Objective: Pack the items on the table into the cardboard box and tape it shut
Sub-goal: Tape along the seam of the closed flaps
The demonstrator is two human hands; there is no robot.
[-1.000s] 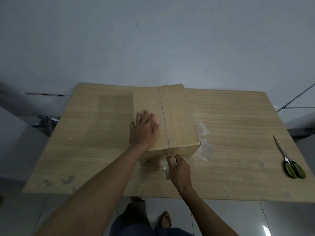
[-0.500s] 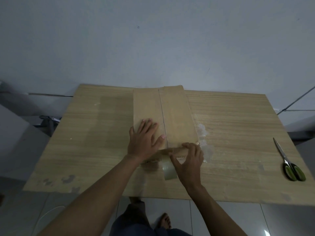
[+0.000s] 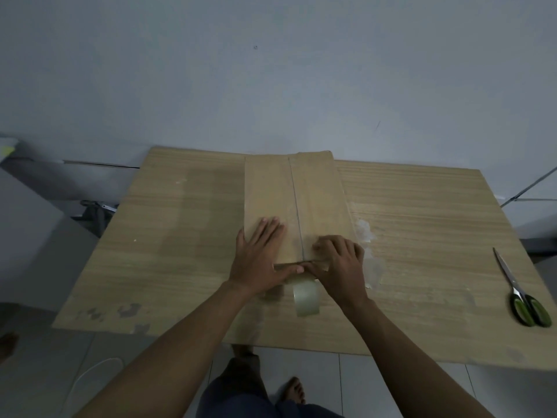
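Table [image 3: 422,236], hands [image 3: 259,260] pressing cardboard box [image 3: 316,191] (left flat)

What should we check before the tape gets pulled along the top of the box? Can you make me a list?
1. Flaps of the cardboard box closed and meeting at the middle seam: ok.
2. Left hand lying flat on the lid to hold it down: ok.
3. Tape roll at the near end of the seam, just below the right hand: ok.
4. Tape end stuck firmly onto the box: cannot tell, the right hand covers it.
5. Everything packed inside: cannot tell, the box is closed.
6. Scissors lying ready on the table, off to the right: ok.
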